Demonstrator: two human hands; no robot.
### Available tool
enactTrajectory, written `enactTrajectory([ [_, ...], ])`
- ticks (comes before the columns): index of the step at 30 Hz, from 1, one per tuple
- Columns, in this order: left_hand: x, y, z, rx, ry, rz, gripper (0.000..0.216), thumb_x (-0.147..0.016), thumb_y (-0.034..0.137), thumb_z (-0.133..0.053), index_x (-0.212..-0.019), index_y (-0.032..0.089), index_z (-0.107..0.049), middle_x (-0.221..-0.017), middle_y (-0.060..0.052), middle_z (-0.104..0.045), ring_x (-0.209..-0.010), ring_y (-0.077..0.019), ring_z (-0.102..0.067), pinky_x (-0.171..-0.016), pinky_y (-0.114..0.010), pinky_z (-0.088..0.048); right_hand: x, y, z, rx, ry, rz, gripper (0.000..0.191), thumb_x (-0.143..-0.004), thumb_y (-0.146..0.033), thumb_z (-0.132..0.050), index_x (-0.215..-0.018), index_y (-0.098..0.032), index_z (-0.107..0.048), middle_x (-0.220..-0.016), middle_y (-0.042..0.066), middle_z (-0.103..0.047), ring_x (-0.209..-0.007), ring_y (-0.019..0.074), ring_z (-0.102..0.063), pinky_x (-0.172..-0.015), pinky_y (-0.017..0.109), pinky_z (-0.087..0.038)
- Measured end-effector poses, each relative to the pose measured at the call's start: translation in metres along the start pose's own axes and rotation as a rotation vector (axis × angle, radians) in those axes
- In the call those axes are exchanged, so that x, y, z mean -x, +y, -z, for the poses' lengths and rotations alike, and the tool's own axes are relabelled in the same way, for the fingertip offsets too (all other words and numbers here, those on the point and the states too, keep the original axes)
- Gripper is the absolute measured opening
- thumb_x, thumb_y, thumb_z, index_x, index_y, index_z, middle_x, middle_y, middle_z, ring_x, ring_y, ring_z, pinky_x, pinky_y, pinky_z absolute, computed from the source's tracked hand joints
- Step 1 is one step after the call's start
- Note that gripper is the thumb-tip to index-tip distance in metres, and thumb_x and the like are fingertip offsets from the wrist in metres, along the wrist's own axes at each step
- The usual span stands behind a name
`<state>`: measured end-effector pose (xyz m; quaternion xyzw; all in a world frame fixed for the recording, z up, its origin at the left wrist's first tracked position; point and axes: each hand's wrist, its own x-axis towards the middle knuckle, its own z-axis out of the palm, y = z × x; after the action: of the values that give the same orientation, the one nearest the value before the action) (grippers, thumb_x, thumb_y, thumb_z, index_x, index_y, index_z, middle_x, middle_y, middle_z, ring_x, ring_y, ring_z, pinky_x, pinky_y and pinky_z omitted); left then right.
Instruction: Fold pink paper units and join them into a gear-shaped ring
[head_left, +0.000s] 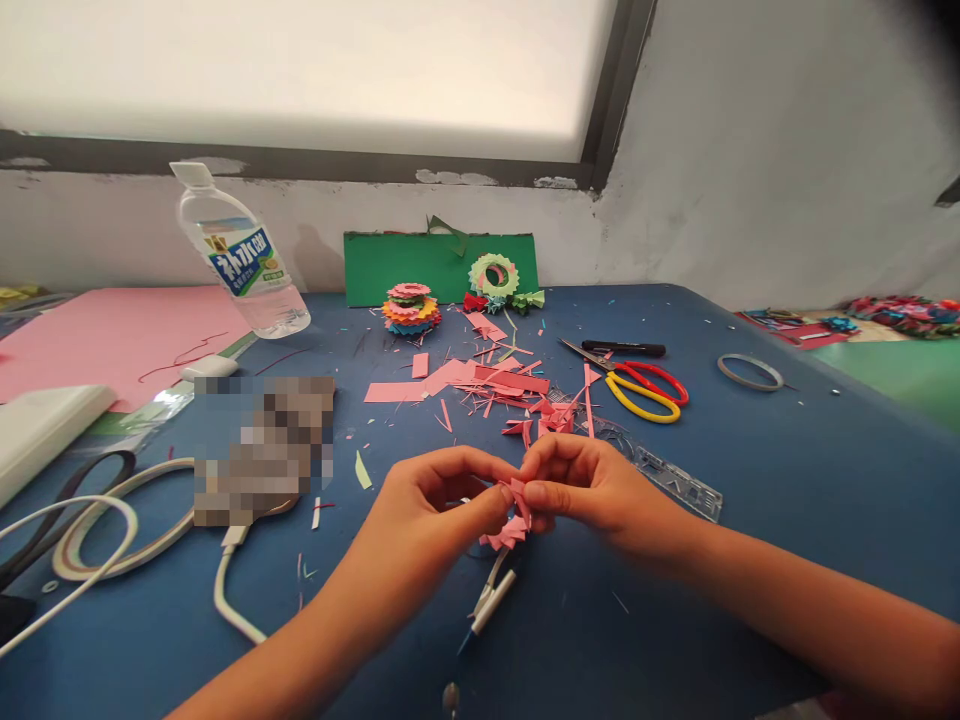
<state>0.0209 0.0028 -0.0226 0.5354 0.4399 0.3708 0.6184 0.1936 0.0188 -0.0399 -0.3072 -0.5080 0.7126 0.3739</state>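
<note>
Over the middle of the blue table (pixel 787 470), my left hand (pixel 439 495) and my right hand (pixel 581 485) meet, both pinched on a small folded pink paper piece (pixel 511 520). The piece is pleated and hangs a little below my fingertips. Under my hands lies a white pen-like tool (pixel 491 600). Beyond my hands are scattered pink paper scraps (pixel 487 385). A clear plastic ruler (pixel 664 470) lies just past my right hand.
Red and yellow scissors (pixel 645 385), a black pen (pixel 622 348) and a tape ring (pixel 750 372) lie to the right. A water bottle (pixel 244 265), pink sheet (pixel 112 340), white cables (pixel 112 530), green card (pixel 442 265) and stacked paper flowers (pixel 410 308) stand behind and left.
</note>
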Motion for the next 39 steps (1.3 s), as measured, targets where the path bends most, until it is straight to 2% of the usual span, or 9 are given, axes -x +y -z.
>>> enactTrajectory([
  [3, 0.000, -0.001, 0.001, 0.028, 0.028, 0.015, 0.011, -0.071, 0.026, -0.068, -0.076, 0.016, -0.066, -0.066, 0.000, -0.067, -0.062, -0.0109, -0.060, -0.059, -0.020, -0.047, 0.002, -0.002, 0.000, 0.080, 0.027, 0.052, 0.012, -0.071, -0.021, -0.072, -0.076, -0.016, -0.061, -0.065, -0.003, -0.062, -0.060, 0.0065, -0.058, -0.059, 0.019, -0.047],
  [6, 0.001, -0.001, 0.003, -0.013, 0.005, -0.019, 0.010, -0.074, 0.027, -0.065, -0.075, 0.018, -0.069, -0.065, 0.001, -0.065, -0.062, -0.0101, -0.059, -0.061, -0.019, -0.047, 0.005, -0.004, 0.002, 0.196, 0.054, 0.143, 0.010, -0.073, -0.023, -0.070, -0.077, -0.019, -0.063, -0.071, -0.002, -0.062, -0.067, 0.0084, -0.059, -0.064, 0.020, -0.047],
  [11, 0.002, 0.002, 0.003, -0.134, -0.014, -0.065, 0.012, -0.074, 0.029, -0.064, -0.078, 0.020, -0.070, -0.068, 0.000, -0.066, -0.064, -0.0132, -0.060, -0.059, -0.021, -0.048, 0.010, -0.006, 0.005, 0.571, 0.116, 0.331, 0.004, -0.077, -0.022, -0.066, -0.079, -0.020, -0.063, -0.072, -0.001, -0.062, -0.066, 0.0109, -0.058, -0.061, 0.023, -0.048],
  [15, 0.001, 0.002, 0.001, -0.270, 0.028, -0.185, 0.013, -0.077, 0.029, -0.062, -0.074, 0.019, -0.070, -0.072, -0.001, -0.066, -0.065, -0.0130, -0.059, -0.056, -0.020, -0.045, 0.012, -0.005, 0.003, 0.754, 0.134, 0.466, 0.004, -0.080, -0.022, -0.061, -0.083, -0.020, -0.064, -0.070, 0.000, -0.064, -0.064, 0.0112, -0.058, -0.060, 0.023, -0.048],
  [20, 0.001, -0.005, -0.001, -0.376, 0.100, -0.397, 0.013, -0.081, 0.021, -0.058, -0.077, 0.020, -0.070, -0.074, 0.000, -0.065, -0.064, -0.0116, -0.058, -0.056, -0.020, -0.045, 0.012, -0.004, -0.001, 0.649, 0.201, 0.338, 0.013, -0.079, -0.031, -0.064, -0.088, -0.023, -0.068, -0.079, 0.001, -0.069, -0.071, 0.0146, -0.063, -0.064, 0.025, -0.051],
  [26, 0.001, -0.005, -0.005, -0.511, 0.125, -0.581, 0.014, -0.080, 0.012, -0.056, -0.075, 0.017, -0.067, -0.075, -0.001, -0.064, -0.063, -0.0097, -0.058, -0.058, -0.017, -0.046, 0.014, -0.005, 0.000, 0.690, 0.228, 0.364, 0.013, -0.078, -0.033, -0.065, -0.084, -0.025, -0.072, -0.072, 0.000, -0.070, -0.062, 0.0160, -0.063, -0.053, 0.026, -0.049],
  [31, 0.003, -0.006, -0.005, -0.555, 0.143, -0.619, 0.014, -0.081, 0.010, -0.055, -0.076, 0.018, -0.066, -0.074, 0.000, -0.064, -0.062, -0.0093, -0.058, -0.057, -0.017, -0.047, 0.015, -0.006, 0.001, 0.726, 0.218, 0.366, 0.014, -0.078, -0.035, -0.064, -0.080, -0.024, -0.073, -0.068, 0.000, -0.069, -0.058, 0.0147, -0.062, -0.051, 0.025, -0.046],
  [35, 0.005, -0.008, -0.005, -0.559, 0.147, -0.597, 0.014, -0.081, 0.012, -0.055, -0.077, 0.018, -0.067, -0.075, -0.001, -0.065, -0.062, -0.0102, -0.058, -0.057, -0.018, -0.048, 0.016, -0.007, 0.001, 0.729, 0.218, 0.351, 0.015, -0.078, -0.035, -0.064, -0.076, -0.023, -0.073, -0.065, 0.000, -0.068, -0.056, 0.0135, -0.060, -0.050, 0.024, -0.044],
  [39, 0.004, -0.007, -0.005, -0.519, 0.161, -0.565, 0.014, -0.081, 0.013, -0.056, -0.077, 0.018, -0.069, -0.073, -0.001, -0.065, -0.061, -0.0099, -0.058, -0.054, -0.018, -0.047, 0.014, -0.006, -0.001, 0.638, 0.221, 0.303, 0.012, -0.076, -0.033, -0.066, -0.077, -0.023, -0.073, -0.066, 0.000, -0.068, -0.059, 0.0133, -0.061, -0.052, 0.023, -0.047],
])
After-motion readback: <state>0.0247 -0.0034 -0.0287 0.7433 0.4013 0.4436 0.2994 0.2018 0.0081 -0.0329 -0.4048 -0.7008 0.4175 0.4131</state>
